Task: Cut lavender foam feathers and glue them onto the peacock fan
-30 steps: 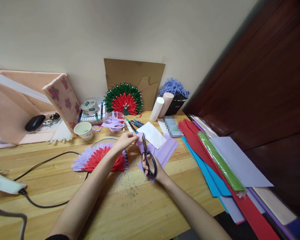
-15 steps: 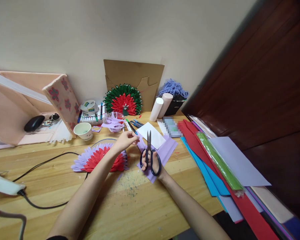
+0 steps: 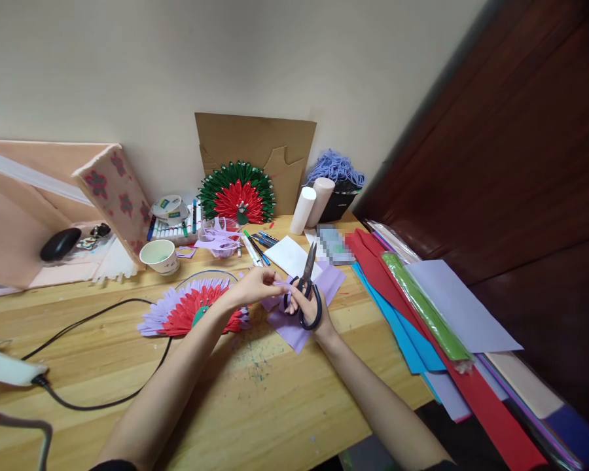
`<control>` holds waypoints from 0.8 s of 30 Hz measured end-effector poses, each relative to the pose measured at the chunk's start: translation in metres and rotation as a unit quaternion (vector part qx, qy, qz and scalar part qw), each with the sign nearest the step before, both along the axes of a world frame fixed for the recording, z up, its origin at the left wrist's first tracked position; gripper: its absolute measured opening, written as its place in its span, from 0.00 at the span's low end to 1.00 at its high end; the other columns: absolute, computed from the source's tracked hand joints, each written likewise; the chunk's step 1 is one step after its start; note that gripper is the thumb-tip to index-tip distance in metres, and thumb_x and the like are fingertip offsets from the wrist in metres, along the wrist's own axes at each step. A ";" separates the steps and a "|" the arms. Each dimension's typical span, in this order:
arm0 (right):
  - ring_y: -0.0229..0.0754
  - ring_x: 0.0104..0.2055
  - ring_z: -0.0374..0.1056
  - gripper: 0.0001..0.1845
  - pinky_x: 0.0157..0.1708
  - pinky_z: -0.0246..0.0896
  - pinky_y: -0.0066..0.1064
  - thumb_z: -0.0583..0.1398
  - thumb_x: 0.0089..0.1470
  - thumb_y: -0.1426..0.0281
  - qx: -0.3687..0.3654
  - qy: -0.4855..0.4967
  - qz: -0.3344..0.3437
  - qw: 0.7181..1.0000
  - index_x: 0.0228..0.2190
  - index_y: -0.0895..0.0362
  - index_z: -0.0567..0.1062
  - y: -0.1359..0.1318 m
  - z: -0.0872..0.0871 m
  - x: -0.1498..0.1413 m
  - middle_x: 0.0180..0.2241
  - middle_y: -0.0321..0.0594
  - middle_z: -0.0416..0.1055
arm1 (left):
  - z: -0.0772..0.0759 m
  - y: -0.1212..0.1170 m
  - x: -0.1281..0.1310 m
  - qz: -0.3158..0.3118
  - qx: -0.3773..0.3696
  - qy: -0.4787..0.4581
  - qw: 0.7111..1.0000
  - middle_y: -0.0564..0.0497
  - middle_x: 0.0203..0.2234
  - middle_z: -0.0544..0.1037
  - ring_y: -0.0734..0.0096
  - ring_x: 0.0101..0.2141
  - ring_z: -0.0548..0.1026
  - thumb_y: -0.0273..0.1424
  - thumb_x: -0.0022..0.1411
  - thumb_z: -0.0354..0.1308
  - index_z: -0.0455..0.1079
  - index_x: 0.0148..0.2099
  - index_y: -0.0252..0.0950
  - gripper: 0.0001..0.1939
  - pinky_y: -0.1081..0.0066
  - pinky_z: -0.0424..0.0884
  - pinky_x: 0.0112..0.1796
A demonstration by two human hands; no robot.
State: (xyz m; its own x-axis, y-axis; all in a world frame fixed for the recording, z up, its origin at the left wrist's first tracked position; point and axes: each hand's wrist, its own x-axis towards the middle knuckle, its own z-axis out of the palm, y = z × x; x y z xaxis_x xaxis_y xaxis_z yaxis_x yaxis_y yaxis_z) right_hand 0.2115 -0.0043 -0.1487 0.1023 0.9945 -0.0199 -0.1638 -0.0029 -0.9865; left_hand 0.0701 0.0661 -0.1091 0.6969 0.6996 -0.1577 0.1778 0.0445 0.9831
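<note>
My right hand (image 3: 319,318) has its fingers in the black handles of a pair of scissors (image 3: 306,281), whose blades point up and away. Pinched in my left hand (image 3: 258,286) is a small strip of purple paper (image 3: 283,285), stretching toward my right fingertips. Below the hands lies a larger sheet of purple paper (image 3: 290,332), partly covered by them. A white sheet (image 3: 292,254) rests just behind. Left of the hands sits a fan-shaped paper peacock (image 3: 180,311) in red and purple, partly hidden by my left forearm.
A white bowl (image 3: 160,256), a tub of purple scraps (image 3: 218,237), markers (image 3: 255,248) and two white rolls (image 3: 303,210) stand toward the back. A green and red peacock (image 3: 237,194) leans on cardboard (image 3: 255,140). Coloured paper (image 3: 422,314) lines the right edge; a black cable (image 3: 88,405) crosses the left.
My right hand has brought the scissors away from the paper, tilting the blades rightward. Both hands have come together, with the purple strip now visible between them.
</note>
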 end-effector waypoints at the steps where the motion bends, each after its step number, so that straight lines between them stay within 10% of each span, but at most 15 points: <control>1: 0.32 0.13 0.58 0.15 0.20 0.62 0.27 0.59 0.47 0.58 0.000 0.005 -0.002 1.000 0.27 0.55 0.63 0.000 0.001 -0.001 0.12 0.25 0.58 | -0.001 -0.001 0.001 0.008 0.001 0.001 1.000 0.54 0.18 0.72 0.76 0.21 0.68 0.34 0.46 0.61 0.70 0.25 0.32 0.09 0.75 0.62 0.25; 11: 0.36 0.16 0.62 0.34 0.27 0.66 0.37 0.50 0.38 0.37 -0.112 0.174 0.142 0.968 0.26 0.56 0.64 -0.001 0.003 -0.008 0.12 0.30 0.61 | -0.003 0.007 0.004 0.154 0.032 -0.011 0.988 0.56 0.17 0.70 0.77 0.21 0.68 0.33 0.46 0.58 0.67 0.24 0.33 0.07 0.74 0.63 0.27; 24: 0.33 0.15 0.60 0.38 0.23 0.62 0.30 0.46 0.35 0.33 -0.121 0.089 0.211 0.966 0.26 0.56 0.62 -0.015 -0.012 -0.015 0.13 0.26 0.57 | -0.005 0.009 0.003 0.213 0.031 -0.024 0.976 0.56 0.16 0.70 0.77 0.20 0.68 0.29 0.43 0.57 0.64 0.22 0.35 0.05 0.74 0.64 0.27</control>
